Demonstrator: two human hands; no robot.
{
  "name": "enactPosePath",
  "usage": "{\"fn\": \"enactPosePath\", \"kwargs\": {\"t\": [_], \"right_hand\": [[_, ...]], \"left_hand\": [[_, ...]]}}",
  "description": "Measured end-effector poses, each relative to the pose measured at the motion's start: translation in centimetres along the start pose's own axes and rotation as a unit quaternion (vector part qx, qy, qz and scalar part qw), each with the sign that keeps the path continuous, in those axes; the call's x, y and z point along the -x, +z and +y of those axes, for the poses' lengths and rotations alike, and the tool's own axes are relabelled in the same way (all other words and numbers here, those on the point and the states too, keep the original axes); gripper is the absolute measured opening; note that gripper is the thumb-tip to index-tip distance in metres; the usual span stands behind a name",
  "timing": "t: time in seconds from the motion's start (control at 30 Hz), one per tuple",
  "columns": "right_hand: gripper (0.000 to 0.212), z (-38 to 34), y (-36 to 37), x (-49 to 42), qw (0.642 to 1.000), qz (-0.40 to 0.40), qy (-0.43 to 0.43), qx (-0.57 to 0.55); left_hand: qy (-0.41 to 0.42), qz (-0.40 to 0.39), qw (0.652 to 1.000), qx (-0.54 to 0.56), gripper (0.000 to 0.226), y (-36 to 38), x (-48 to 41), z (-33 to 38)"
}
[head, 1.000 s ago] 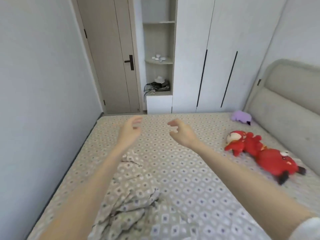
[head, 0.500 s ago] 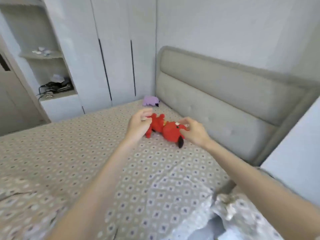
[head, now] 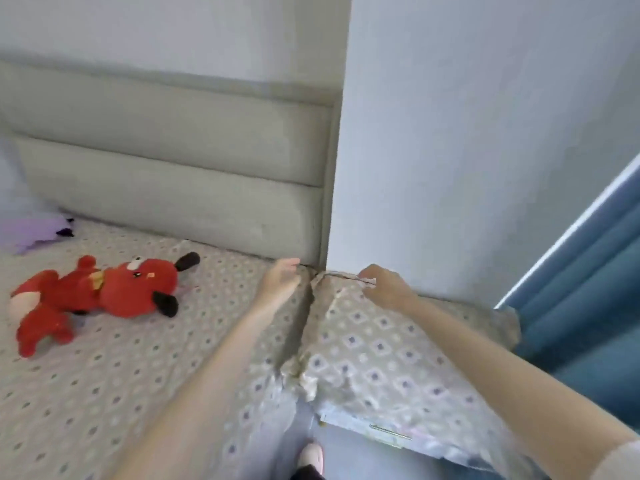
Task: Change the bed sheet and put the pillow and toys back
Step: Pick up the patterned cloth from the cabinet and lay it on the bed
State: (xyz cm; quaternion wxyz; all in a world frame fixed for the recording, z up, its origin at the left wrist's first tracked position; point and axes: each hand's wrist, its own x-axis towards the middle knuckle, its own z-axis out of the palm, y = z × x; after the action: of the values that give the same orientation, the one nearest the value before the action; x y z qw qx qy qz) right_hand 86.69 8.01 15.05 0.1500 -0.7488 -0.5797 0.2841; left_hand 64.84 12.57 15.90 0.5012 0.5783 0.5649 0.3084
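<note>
R hand (head: 386, 289): fingers clamped on pillow (head: 381, 358) far edge. L hand (head: 278, 282) at its 9 o'clock, fingers apart (loose), above bed sheet (head: 121, 358); red toy (head: 114, 289) further at 9.

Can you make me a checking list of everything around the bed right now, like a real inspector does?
Surface: bed sheet, patterned, spread on the bed, bunched along its right edge.
Job's things: red plush toy lying on the sheet; purple plush toy at the far left; pillow in a matching cover beside the bed's right edge.
Clutter: nothing seen.
Grips: left grip open, at the sheet's corner; right grip pinches the pillow's far edge.
Cables: nothing seen.
Surroundings: padded headboard, white wall, blue curtain.
</note>
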Motion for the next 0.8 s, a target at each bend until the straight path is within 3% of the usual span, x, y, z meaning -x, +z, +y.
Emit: {"fn": "enactPosePath", "kwargs": {"t": [0.13, 0.2, 0.47, 0.63, 0.8], "right_hand": [[0.040, 6.3, -1.1, -3.7, 0.997, -0.010, 0.079, 0.010], [0.040, 8.9, -1.1, -5.9, 0.992, -0.018, 0.121, 0.015], [0.055, 15.6, 1.4, -13.2, 0.968, -0.101, 0.224, 0.043], [0.062, 19.0, 3.8, -17.7, 0.956, -0.149, 0.243, 0.071], [0.069, 22.6, 5.5, -22.2, 0.957, -0.177, 0.206, 0.103]], "left_hand": [[-0.064, -0.084, 0.994, 0.000, 0.039, 5.9, -6.2, -2.2], [-0.099, -0.117, 0.988, -0.011, 0.028, 8.2, -9.2, -3.5], [-0.183, -0.185, 0.961, -0.091, 0.021, 12.9, -17.0, -8.3], [-0.202, -0.182, 0.954, -0.130, 0.041, 14.8, -21.1, -10.7], [-0.211, -0.195, 0.945, -0.156, 0.036, 17.1, -23.9, -12.8]]}}
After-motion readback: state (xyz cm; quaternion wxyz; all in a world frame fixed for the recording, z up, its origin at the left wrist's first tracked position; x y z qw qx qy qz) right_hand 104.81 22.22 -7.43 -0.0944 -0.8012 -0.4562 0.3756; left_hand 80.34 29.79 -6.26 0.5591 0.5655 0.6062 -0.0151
